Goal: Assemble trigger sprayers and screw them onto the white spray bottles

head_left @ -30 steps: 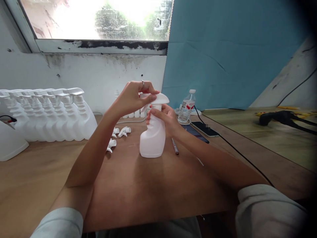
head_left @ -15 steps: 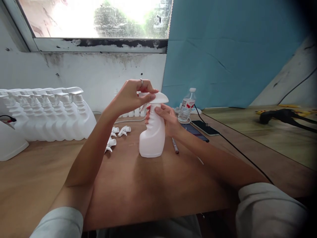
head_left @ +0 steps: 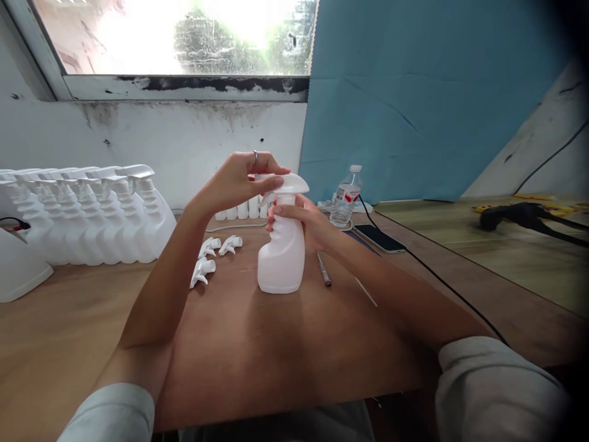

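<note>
A white spray bottle (head_left: 281, 261) stands upright on the wooden table, its trigger spray head (head_left: 294, 183) seated on the neck. My left hand (head_left: 246, 178), with a ring on one finger, grips the spray head from the left, fingers on top and thumb along the near side. Wrapped round the bottle's neck from the right is my right hand (head_left: 306, 218), its thumb across the front just under the head. Several loose white trigger spray heads (head_left: 230, 245) lie left of the bottle, partly behind my left forearm.
At the left stands a row of white spray bottles (head_left: 101, 215). More white bottle parts (head_left: 243, 209) are behind my hands. To the right are a water bottle (head_left: 346, 196), a phone (head_left: 380, 238) with a black cable, and a pen (head_left: 324, 270). A blue sheet (head_left: 391, 104) covers the wall.
My right thumb has shifted lower and flatter across the bottle's neck. The left hand stays on the spray head, and the bottle keeps its place on the table.
</note>
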A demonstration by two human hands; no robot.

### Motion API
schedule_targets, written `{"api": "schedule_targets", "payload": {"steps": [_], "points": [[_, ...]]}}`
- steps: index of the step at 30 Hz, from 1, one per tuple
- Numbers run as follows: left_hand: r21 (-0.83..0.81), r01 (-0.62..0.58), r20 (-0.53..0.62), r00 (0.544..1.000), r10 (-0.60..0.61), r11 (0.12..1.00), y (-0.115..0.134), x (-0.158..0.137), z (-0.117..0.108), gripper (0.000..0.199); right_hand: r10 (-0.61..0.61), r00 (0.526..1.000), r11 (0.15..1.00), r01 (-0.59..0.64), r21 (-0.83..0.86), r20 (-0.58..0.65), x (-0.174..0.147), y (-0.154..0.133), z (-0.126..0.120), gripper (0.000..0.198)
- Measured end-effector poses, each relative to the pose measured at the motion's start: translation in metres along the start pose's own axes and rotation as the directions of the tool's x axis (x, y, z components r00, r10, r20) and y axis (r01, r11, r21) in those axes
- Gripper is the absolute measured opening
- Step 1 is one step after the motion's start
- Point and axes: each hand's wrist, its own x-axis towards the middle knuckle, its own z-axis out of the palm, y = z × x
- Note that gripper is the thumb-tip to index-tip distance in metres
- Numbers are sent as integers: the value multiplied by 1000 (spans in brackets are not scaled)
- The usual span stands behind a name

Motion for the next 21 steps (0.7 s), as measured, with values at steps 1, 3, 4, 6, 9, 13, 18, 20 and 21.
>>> {"api": "schedule_targets", "payload": {"steps": [1,3,4,6,9,13,18,20,21], "points": [[3,3,43,999,-3,1000,1,-2,-4,17,54,998,999,-54,-2,41,0,-3,-3,28],[46,12,90,996,-16,999,5,-7,-16,29,141,983,990,-140,-18,117,-2,-9,-6,23],[86,22,78,997,-29,996,8,-10,-23,35,163,976,987,-161,-23,144,-3,-11,-7,22],[191,61,-2,998,-61,980,15,-19,-38,42,176,970,984,-172,-34,169,-5,-15,-8,20],[357,163,-64,987,-150,920,24,-33,-61,42,153,977,987,-144,-70,149,-7,-17,-6,13],[506,264,134,916,-377,821,27,-46,-81,43,175,970,980,-155,-123,169,-8,-17,-4,21],[508,360,495,621,-607,782,28,-46,-76,49,136,979,986,-118,-119,150,-8,-15,-2,11],[480,332,496,661,-563,812,31,-41,-68,51,122,980,988,-105,-113,154,-7,-13,-3,15],[461,293,470,720,-511,838,32,-39,-63,52,120,980,989,-103,-111,161,-6,-12,-3,20]]}}
